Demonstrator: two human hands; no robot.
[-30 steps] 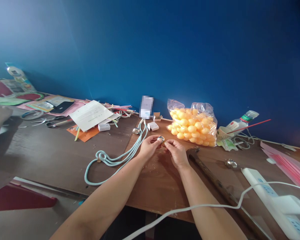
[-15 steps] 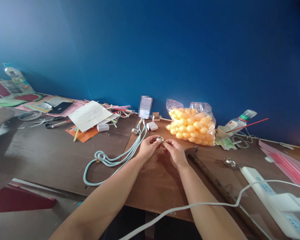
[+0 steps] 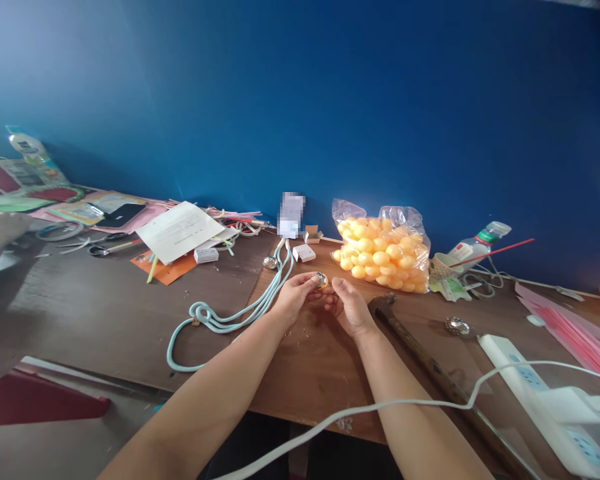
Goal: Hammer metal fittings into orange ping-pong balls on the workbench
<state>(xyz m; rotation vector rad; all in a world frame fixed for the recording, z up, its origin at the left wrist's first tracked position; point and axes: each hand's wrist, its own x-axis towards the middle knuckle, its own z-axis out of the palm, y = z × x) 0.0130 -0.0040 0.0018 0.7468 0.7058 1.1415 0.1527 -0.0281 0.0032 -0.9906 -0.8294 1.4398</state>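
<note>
Silver piece partly covered by fingers of left hand; whether right hand touches it, cannot tell. Upright item at wall pixelated. Print on white sheet too small to read. White cable cut by bottom edge, pink strips by right. Pale shape at left edge blurred.

Light comes from the left — pale glare on wall and tabletop — edges stretched, soft.
</note>
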